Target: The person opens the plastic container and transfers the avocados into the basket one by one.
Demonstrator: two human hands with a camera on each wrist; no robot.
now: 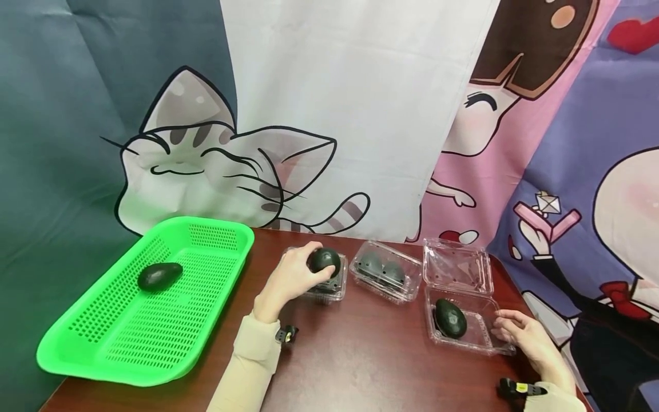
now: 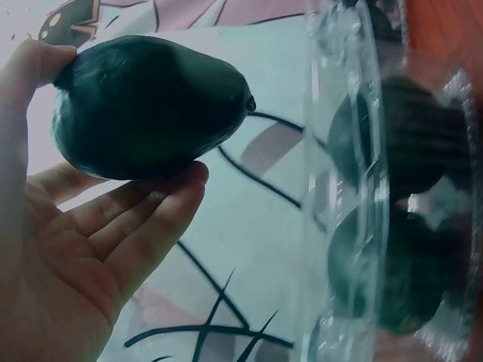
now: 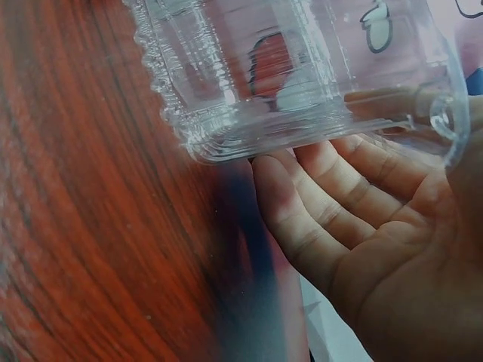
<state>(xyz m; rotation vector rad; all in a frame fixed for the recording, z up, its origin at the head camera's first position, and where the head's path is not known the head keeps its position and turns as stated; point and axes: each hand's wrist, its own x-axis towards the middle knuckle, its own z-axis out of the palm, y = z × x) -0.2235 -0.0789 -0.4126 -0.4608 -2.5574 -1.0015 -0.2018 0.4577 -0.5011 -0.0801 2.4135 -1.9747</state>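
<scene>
My left hand (image 1: 296,272) grips a dark green avocado (image 1: 325,260) between thumb and fingers. It is held above a lidded clear container (image 1: 329,289); in the left wrist view, two avocados (image 2: 385,271) show through clear plastic. At the right, my right hand (image 1: 530,340) holds the side wall of an open clear plastic container (image 1: 476,340). In the right wrist view, its thumb shows through the plastic (image 3: 279,75) and the other fingers lie below the edge. One avocado (image 1: 450,318) lies in the left half of that container, whose lid (image 1: 457,269) is tipped back.
A green plastic basket (image 1: 206,320) stands at the left with one avocado (image 1: 160,276) in it. Between my hands, a closed clear container (image 1: 386,272) holds two avocados. A printed cloth (image 1: 355,114) hangs behind the brown table (image 1: 360,355).
</scene>
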